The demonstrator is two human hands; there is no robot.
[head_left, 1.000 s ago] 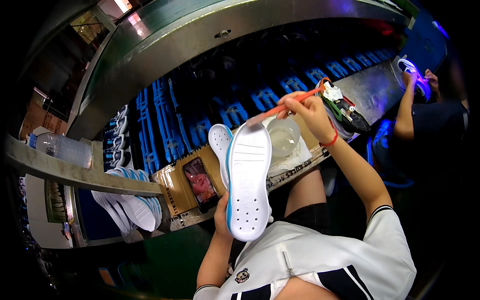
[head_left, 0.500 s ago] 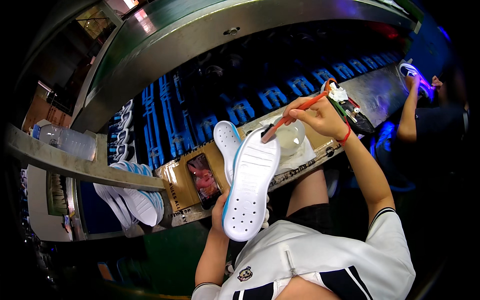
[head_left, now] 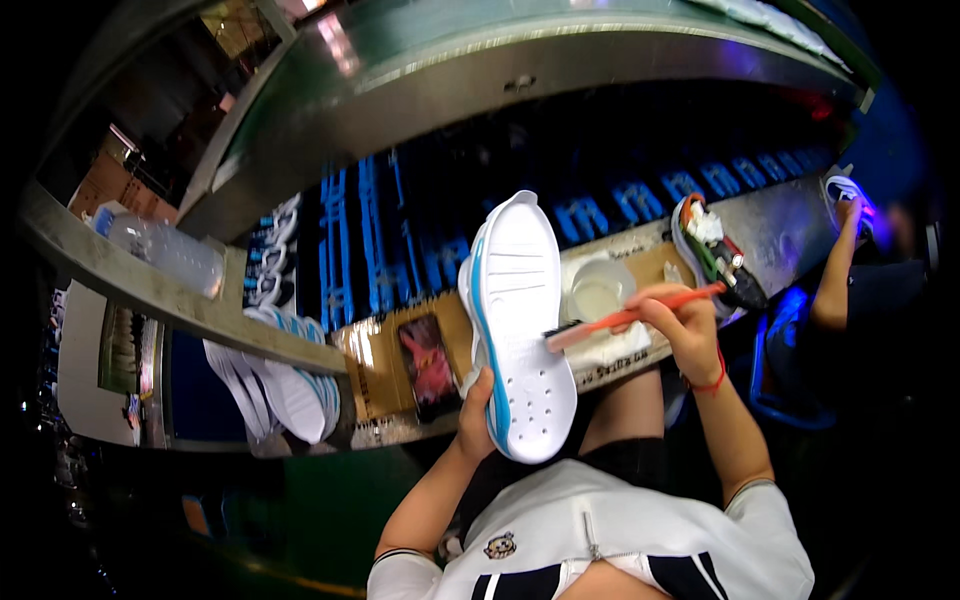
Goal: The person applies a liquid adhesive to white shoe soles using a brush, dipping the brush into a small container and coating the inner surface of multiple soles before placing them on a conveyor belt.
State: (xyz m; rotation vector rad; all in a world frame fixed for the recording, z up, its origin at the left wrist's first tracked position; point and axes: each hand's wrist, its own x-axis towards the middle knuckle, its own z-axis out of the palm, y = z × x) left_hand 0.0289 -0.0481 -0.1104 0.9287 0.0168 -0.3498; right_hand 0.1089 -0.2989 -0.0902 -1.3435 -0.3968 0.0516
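My left hand (head_left: 477,415) grips the edge of a white shoe sole (head_left: 525,270) with a blue side stripe. The sole stands tilted, its holed end nearest me. Closed around a red-handled brush (head_left: 612,318), my right hand (head_left: 678,325) keeps the dark bristles at the middle of the sole's inner face. Just beyond that hand is a clear bowl (head_left: 600,288) of pale liquid, set on white paper (head_left: 612,348). Another white sole is mostly hidden behind the held one.
A phone (head_left: 428,365) lies on cardboard (head_left: 368,375). Several white-blue soles (head_left: 290,395) lean at the left, below a plastic bottle (head_left: 165,252) and a metal rail. A dark shoe (head_left: 735,280) stuffed with tissue stands right. Another person's arm (head_left: 836,270) holds a shoe farther right.
The brush has moved from the sole's far end down toward its middle, near the holes. My right hand has come nearer. The whole view has shifted slightly.
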